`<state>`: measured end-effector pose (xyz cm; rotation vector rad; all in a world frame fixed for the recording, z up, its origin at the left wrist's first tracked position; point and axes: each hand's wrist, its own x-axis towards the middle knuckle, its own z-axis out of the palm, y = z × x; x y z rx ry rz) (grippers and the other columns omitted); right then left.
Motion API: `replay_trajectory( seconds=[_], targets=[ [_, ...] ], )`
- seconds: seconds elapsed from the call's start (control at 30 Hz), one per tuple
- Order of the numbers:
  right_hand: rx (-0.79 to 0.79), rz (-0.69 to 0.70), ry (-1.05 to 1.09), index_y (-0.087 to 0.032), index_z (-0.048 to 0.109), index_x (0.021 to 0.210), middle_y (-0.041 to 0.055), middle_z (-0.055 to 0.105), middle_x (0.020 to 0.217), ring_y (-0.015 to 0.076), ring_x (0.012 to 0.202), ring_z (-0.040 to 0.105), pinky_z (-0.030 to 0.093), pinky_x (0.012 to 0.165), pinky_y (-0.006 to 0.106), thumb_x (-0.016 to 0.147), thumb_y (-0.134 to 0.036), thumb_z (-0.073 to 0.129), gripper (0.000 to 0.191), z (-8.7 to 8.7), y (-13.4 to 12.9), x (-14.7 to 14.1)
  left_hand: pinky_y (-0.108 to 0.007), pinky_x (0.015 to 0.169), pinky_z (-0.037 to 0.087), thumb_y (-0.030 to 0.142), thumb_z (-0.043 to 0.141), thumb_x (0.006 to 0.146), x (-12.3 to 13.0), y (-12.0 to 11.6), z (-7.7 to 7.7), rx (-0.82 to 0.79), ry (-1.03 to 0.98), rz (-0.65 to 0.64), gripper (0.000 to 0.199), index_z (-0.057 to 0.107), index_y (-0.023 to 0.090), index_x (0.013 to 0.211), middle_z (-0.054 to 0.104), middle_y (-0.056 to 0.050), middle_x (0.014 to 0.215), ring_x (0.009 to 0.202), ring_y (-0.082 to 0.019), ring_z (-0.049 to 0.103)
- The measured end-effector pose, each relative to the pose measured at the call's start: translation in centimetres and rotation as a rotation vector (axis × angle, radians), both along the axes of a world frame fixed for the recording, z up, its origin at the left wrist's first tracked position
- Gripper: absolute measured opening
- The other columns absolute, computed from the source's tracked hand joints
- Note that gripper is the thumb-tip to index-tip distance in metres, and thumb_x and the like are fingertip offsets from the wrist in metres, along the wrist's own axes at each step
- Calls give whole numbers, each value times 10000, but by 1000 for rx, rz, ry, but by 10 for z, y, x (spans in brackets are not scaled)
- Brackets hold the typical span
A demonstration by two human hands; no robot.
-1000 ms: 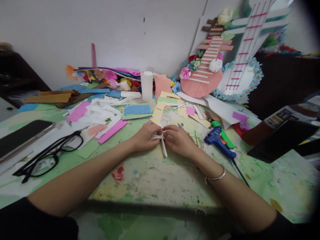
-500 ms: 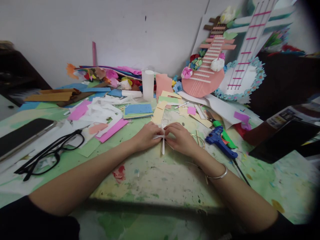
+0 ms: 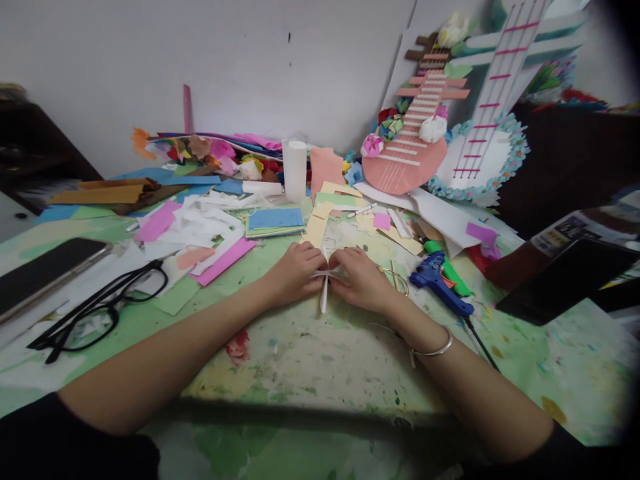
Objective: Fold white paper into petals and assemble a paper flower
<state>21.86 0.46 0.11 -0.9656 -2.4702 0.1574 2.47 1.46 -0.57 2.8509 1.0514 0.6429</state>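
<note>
Both hands meet at the middle of the table over a small piece of folded white paper [image 3: 324,295]. My left hand [image 3: 296,272] pinches its left side with curled fingers. From the right, my right hand [image 3: 357,277] grips the other side, thumb and forefinger close to the paper's centre. One narrow fold points down toward me and another tip sticks up between the hands. The fingers hide the rest of the paper. Scissors with gold handles [image 3: 400,283] lie just beyond my right hand, partly covered by it.
A blue glue gun [image 3: 440,283] with a cord lies at right. Black glasses [image 3: 107,307] and a phone [image 3: 50,273] are at left. Behind are paper scraps [image 3: 200,220], a stack of coloured paper [image 3: 275,219], a white cylinder [image 3: 295,172] and a paper lute [image 3: 407,157].
My fingers have closed in slightly around the white paper, and its lower fold has tilted and dipped a little toward me. The surrounding things lie as before.
</note>
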Motion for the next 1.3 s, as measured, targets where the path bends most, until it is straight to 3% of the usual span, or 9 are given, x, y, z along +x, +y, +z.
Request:
replay_trajectory(
  seconds=[0.3,0.53,0.7,0.87,1.07,1.3],
  targets=[
    [128,45,-23,-210,471,903,56,631,845,211,824,549,392,840,361,781,-119,508,157,6,-4,0,-357,822,380,195,533,855,-5,-4,4,5,-161,-65,105,628,156,876,659,-63,842,881,-212,544],
    [64,95,8,-225,464,939,53,612,889,194,855,542,417,710,303,819,-78,443,191,13,-7,6,-319,774,388,191,523,877,-9,-4,1,-69,-192,-85,102,619,164,900,647,-46,848,842,-184,555],
    [94,17,25,-206,482,934,76,622,870,227,887,550,418,784,357,812,-127,499,146,11,-9,5,-338,797,374,265,425,966,-8,-8,7,13,-106,-93,227,628,164,983,656,-69,887,856,-195,542],
    [54,-105,66,-194,531,885,69,631,815,212,776,549,396,724,338,843,-247,546,70,4,-5,4,-346,786,380,289,375,987,-7,-11,9,68,-88,-44,299,633,146,944,662,-88,867,829,-201,538],
    [109,11,-59,-185,626,835,45,617,720,194,769,541,354,742,325,892,-195,495,143,1,-3,5,-344,788,371,272,419,970,-8,-12,10,49,-46,-39,239,628,160,937,671,-77,873,863,-208,552],
    [152,65,-90,-191,617,788,29,594,706,176,757,516,338,776,327,889,-185,500,154,2,-6,2,-360,780,336,111,466,872,-7,-13,8,46,-46,-14,175,625,173,832,682,-54,851,877,-205,562]
  ],
)
